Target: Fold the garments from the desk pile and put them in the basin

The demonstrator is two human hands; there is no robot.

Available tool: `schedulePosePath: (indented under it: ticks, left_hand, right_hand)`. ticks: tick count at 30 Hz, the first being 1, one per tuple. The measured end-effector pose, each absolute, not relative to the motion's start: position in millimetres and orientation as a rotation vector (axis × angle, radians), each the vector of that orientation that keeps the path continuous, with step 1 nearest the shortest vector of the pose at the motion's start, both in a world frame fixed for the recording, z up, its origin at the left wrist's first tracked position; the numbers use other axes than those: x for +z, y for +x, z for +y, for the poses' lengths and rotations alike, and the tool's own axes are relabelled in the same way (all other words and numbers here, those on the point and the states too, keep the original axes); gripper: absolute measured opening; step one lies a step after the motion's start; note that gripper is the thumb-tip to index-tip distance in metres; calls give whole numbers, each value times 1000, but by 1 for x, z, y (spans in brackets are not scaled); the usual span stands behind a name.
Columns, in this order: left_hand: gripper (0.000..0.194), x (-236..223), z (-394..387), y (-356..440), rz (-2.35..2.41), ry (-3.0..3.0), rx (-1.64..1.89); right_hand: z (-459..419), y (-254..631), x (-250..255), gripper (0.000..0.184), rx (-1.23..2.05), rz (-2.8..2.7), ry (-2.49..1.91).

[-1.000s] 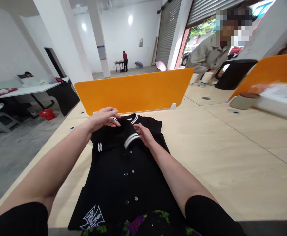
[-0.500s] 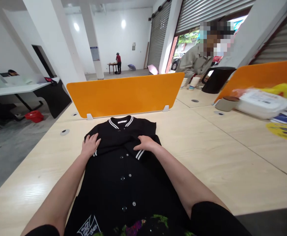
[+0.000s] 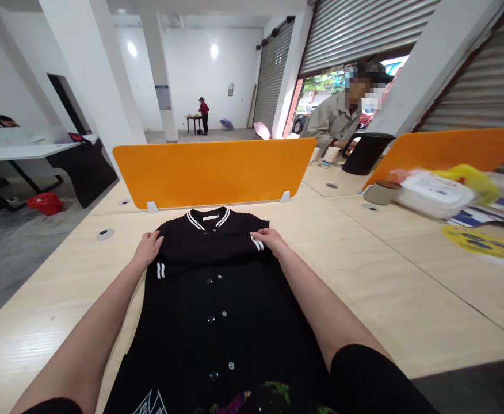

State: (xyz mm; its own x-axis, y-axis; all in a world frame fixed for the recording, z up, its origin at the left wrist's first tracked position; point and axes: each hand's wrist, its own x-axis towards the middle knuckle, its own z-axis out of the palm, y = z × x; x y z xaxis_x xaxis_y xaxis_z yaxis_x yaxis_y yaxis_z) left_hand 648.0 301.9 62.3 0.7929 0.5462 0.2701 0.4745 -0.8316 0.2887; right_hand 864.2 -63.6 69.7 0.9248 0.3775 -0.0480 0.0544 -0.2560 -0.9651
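A black baseball-style shirt [image 3: 217, 299] lies front up on the table, with white double stripes on its collar and cuffs and snap buttons down its front. Both sleeves are folded inward across the chest. At the garment's left shoulder edge, my left hand [image 3: 148, 248] is closed on the fabric. My right hand [image 3: 271, 238] pinches the folded sleeve on the right, just above its striped cuff [image 3: 257, 244]. A white print and a colourful one show near the hem, partly cut off by the frame.
An orange divider [image 3: 213, 175] stands behind the shirt on the wooden table [image 3: 364, 287]. To the right are a black pitcher [image 3: 367, 153], paper cups [image 3: 330, 155], a round brownish container [image 3: 382, 192] and a white plastic box [image 3: 434, 194]. A person in a light jacket [image 3: 332, 118] leans beyond the table.
My right hand has moved up and outward, drawing the right sleeve's cuff outward and flatter. The left hand has slid to the shirt's outer edge. The view has shifted slightly.
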Motion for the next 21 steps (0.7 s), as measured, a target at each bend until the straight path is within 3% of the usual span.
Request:
schedulePosePath:
  ticks: [4, 8, 12, 16, 21]
  left_hand:
    - [42, 64, 303, 646, 891, 2780, 436]
    - [22, 73, 303, 648, 908, 2805, 380]
    - [27, 73, 290, 648, 910, 2816, 507]
    - [35, 70, 270, 642, 919, 2817, 658]
    - [38, 67, 252, 636, 551, 2943, 872]
  right_hand:
    - [-58, 863, 49, 48, 246, -402, -1959]
    - [-52, 860, 51, 38, 71, -497, -2031]
    - [-52, 861, 51, 41, -178, -522, -2125]
    - [-56, 852, 50, 42, -219, -526, -2330]
    - [-56, 825, 60, 42, -576, -829, -2464]
